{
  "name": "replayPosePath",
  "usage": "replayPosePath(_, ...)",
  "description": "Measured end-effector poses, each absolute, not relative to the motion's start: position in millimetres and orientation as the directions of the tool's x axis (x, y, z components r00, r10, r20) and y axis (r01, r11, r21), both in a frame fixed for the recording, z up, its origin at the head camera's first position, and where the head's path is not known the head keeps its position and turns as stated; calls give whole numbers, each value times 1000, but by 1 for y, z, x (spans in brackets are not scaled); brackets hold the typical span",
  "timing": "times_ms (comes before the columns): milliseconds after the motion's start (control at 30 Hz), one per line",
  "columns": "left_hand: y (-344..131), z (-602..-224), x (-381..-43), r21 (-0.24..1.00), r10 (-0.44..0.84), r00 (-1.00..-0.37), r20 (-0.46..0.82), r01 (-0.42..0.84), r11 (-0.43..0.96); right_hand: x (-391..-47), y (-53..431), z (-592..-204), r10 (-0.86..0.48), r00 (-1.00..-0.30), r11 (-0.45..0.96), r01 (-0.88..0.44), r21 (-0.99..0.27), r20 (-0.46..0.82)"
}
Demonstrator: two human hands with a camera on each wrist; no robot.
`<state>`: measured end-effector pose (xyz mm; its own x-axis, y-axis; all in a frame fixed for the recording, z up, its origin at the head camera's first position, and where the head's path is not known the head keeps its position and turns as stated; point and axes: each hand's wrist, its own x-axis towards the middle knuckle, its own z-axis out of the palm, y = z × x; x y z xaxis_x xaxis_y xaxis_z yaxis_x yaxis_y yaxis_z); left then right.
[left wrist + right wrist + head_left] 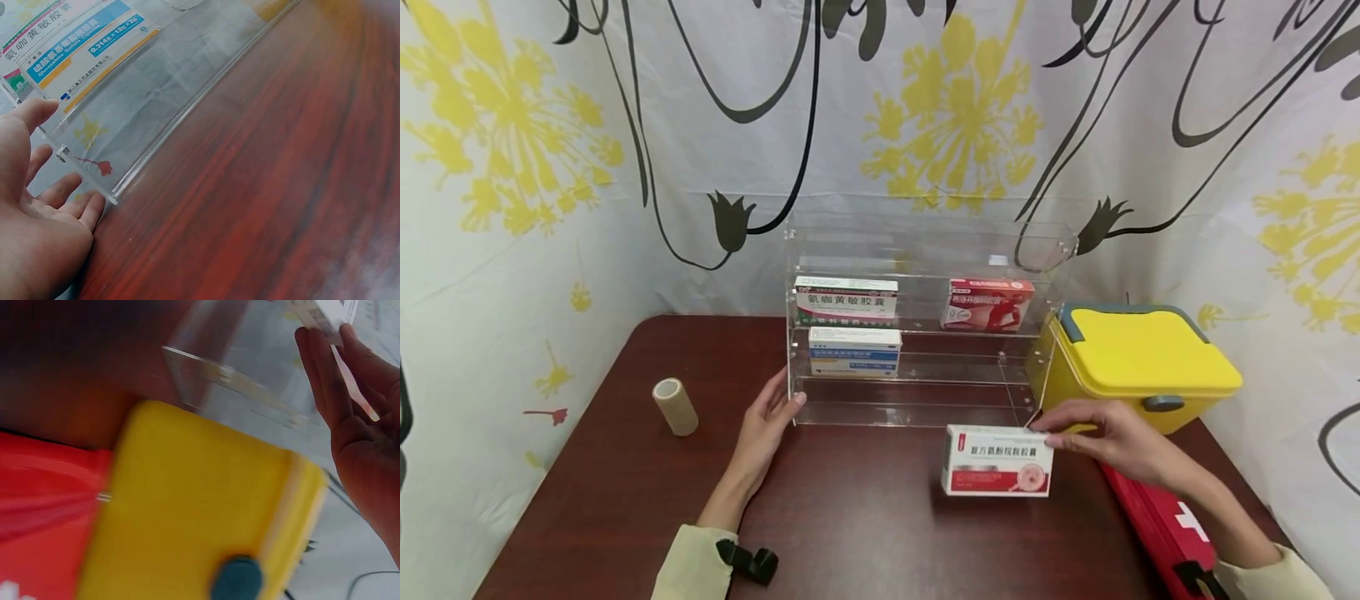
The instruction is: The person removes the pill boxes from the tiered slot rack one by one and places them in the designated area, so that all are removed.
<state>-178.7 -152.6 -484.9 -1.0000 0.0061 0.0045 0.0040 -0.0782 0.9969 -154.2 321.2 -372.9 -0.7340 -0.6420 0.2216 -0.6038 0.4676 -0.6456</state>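
Observation:
My right hand (1108,437) pinches a white-and-red medicine box (997,461) by its right end, in front of the clear acrylic rack (917,414). In the right wrist view, fingers and thumb hold the end of that box (317,319). At the rack's left side panel is my left hand (763,433), its thumb at the front edge and its fingers along the outer side. On the rack stand a green, white and red capsule box (846,302), a red box (987,305) and, lower down, a blue, white and orange box (854,353).
To the right of the rack stands a yellow case (1157,354) with a grey handle. A red pouch (1168,521) with a white cross lies before it. At the left, a beige roll (676,407) stands on the dark wooden table (850,533). Patterned cloth (700,150) hangs behind.

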Motion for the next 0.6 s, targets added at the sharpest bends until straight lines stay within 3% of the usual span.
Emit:
replayPosePath(333,-154,-501,-185,997,-11,-999,33,34,-69,-156,329,-420,-692,-719,449,-504,-738,70)
replayPosePath(600,-154,-501,-184,997,-16,-999,34,36,-70,-156,323,-435,-584,-811,586,-454,-671,39)
